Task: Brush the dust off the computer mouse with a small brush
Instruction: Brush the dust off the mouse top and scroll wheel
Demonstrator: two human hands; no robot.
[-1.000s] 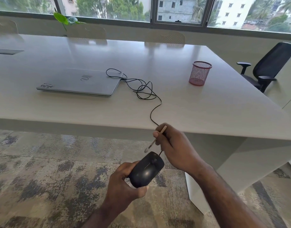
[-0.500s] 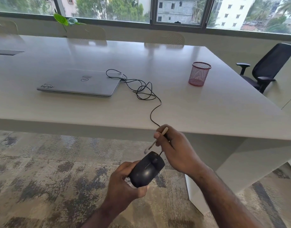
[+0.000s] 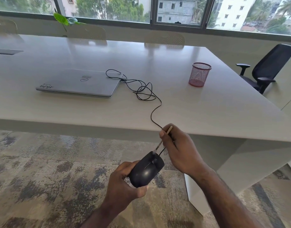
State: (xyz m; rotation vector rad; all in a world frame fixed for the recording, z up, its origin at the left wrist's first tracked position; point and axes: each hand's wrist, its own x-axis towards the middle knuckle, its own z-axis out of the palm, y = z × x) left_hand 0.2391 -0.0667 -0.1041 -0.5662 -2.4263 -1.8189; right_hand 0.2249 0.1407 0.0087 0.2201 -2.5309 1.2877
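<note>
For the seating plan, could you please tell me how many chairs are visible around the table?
4: three pale chairs along the far side, at far left, left of centre and centre; one black office chair at right. Others may be out of frame.

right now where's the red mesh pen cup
In the head view, the empty red wire-mesh pen cup stands upright on the right part of the white table, right of the closed silver laptop and the tangled black cable.

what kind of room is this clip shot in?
Likely an office meeting room: a long pale table with chairs along its far side, a closed laptop, a black swivel chair, and wide windows facing other buildings.
</note>
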